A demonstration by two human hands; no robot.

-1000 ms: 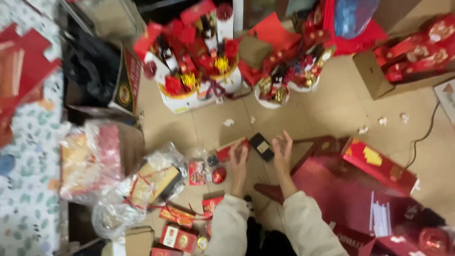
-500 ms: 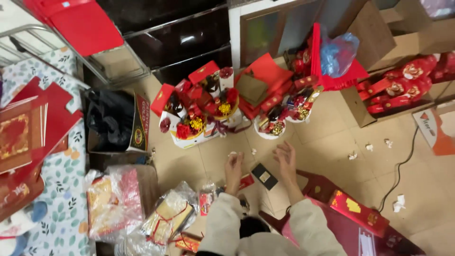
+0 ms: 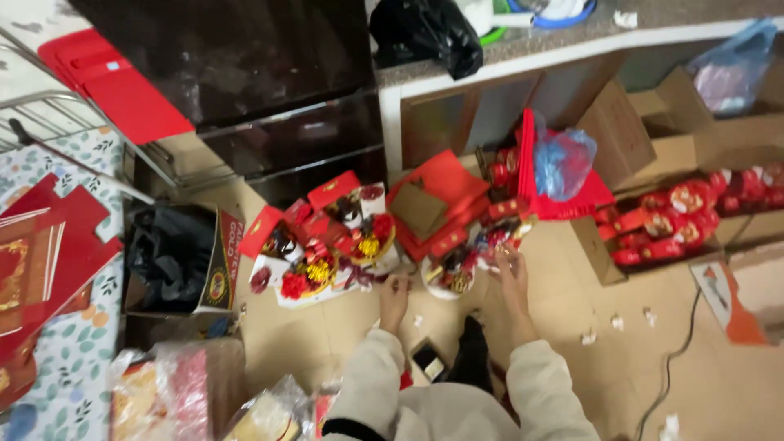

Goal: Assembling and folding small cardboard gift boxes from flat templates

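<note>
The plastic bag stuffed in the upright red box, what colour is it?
Blue, translucent plastic bag, seen in the head view.

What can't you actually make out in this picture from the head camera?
- Right hand: fingertips blur into the round red-and-gold gift basket; grip unclear.
- Left hand: motion blur hides whether it touches the white tray of red decorations.
- Small dark flat gadget: partly hidden by the pale sleeve.
- Crinkly clear bags: cut off by the bottom edge.

Motion blur smears the right hand at the small decorated basket, so its grip cannot be told. At six o'clock the cream sleeves partly hide a dark device. At three o'clock the edge crops a cardboard box.
</note>
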